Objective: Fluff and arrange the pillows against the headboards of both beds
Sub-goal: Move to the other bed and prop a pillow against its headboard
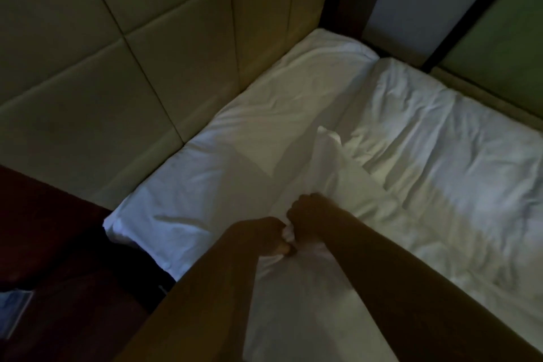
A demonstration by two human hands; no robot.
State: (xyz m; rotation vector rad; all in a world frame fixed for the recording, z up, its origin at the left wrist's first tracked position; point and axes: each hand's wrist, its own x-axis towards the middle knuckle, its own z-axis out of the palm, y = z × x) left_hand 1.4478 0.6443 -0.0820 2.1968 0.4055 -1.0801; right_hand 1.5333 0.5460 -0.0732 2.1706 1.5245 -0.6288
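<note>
White cotton pillow (296, 288) was bunched in both fists, left hand (258, 236) and right hand (308, 214); placement against the padded beige headboard (117, 67) seemed unfinished.

No readable text, labels, brands, numbers or signs showing anywhere. Dim light and blur obscuring fine detail. Nothing printed appearing on the white pillow (332, 164), the bedding (440, 156), or the padded headboard (102, 53).
</note>
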